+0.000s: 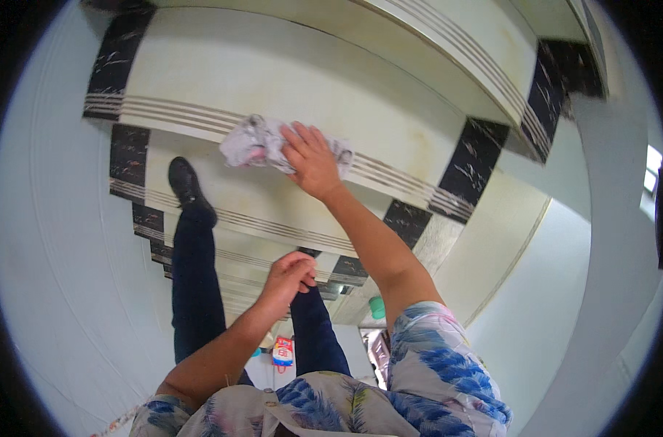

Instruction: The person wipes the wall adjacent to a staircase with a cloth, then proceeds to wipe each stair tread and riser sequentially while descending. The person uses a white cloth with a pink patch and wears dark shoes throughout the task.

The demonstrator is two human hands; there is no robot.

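My right hand [311,161] lies flat on a crumpled, pale patterned cloth [249,147], pressing it over the grooved front edge of a stair tread [288,71]. The cloth spreads out on both sides of the hand and hangs a little over the edge. My left hand [292,276] hovers in front of my body, above the lower steps, its fingers loosely bent. Nothing shows in it, though part of the palm is hidden.
Cream steps with black marbled ends [468,158] rise ahead and drop behind me. My black shoe [184,177] stands on the tread below the cloth. Pale walls [64,191] flank the stairs. Far below are a green container [376,307] and a red-and-blue packet [282,351].
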